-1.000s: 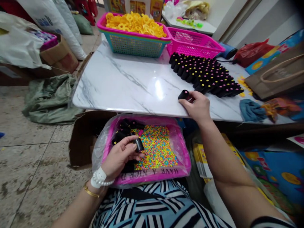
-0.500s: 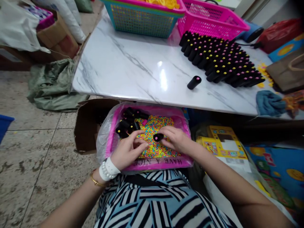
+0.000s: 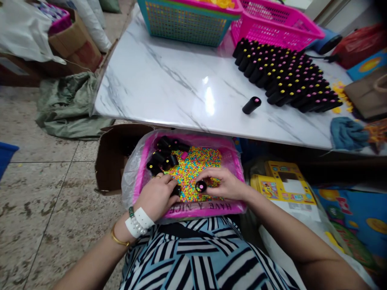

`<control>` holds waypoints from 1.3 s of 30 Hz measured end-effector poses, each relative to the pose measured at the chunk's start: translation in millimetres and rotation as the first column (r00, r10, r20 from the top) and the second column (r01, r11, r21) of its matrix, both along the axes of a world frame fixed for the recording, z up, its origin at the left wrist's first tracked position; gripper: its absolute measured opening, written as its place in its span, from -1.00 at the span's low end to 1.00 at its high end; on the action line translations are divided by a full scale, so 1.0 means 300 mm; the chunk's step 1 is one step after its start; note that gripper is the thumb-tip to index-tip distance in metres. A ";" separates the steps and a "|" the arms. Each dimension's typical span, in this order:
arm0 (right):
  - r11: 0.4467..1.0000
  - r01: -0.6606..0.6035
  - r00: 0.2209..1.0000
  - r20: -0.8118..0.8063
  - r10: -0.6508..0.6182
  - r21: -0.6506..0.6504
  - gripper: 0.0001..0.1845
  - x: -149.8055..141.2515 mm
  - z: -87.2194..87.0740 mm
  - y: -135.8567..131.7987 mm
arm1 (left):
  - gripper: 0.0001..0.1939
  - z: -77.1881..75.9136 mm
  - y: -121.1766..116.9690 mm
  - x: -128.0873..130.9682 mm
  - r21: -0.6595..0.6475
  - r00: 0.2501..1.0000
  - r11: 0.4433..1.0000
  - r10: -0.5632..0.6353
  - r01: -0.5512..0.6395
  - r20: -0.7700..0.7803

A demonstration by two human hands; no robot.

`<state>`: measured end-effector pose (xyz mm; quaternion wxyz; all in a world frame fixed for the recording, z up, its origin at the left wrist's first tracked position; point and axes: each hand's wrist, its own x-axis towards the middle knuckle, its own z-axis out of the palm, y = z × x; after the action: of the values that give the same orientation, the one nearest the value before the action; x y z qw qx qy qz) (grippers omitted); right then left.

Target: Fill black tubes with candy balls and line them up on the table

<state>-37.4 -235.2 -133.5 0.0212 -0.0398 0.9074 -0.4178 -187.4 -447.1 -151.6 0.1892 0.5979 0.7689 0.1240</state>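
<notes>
A pink basket (image 3: 237,159) lined with clear plastic sits at my lap, filled with small multicoloured beads (image 3: 193,171). My right hand (image 3: 225,183) grips a black tube (image 3: 200,186) between thumb and fingers. The tube's near end shows a pink spot and some beads at its rim. At the left, my left hand (image 3: 160,195) is closed around another black tube (image 3: 177,190), mostly hidden by the fingers. Several more black tubes (image 3: 165,155) lie on the beads in the basket's far left corner, beside a small pink piece (image 3: 184,155).
Beyond the basket stands a marble-patterned table (image 3: 169,92). On it are a lone black tube (image 3: 252,105), a block of upright black tubes (image 3: 284,74), a teal basket (image 3: 187,26), a pink basket (image 3: 278,28) and a blue cloth (image 3: 347,133). A cardboard box (image 3: 110,161) is at left.
My left hand has drawn back toward me and closed on a black tube. My right hand has shifted slightly nearer, its tube now facing up with beads at the end.
</notes>
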 end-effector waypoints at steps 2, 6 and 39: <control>0.998 0.055 0.998 -0.027 -0.055 0.003 -0.68 0.010 0.006 0.025 | -0.66 -0.002 0.005 -0.003 0.007 1.000 1.000 -0.004 0.004 -0.003; 0.924 0.028 0.999 -0.051 -0.009 0.381 -0.76 0.006 -0.017 0.058 | -0.71 0.000 0.024 0.001 0.015 1.000 1.000 -0.014 0.014 -0.018; 0.381 0.925 0.338 -0.477 -0.811 0.007 -0.63 -0.024 0.303 0.328 | -0.67 0.044 0.087 0.006 0.276 0.832 0.916 0.101 -0.292 0.546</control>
<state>-44.4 -136.8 -42.6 -0.3861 0.3750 0.8154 -0.2133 -185.6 -421.0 -138.3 0.2671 0.4820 0.7127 0.4341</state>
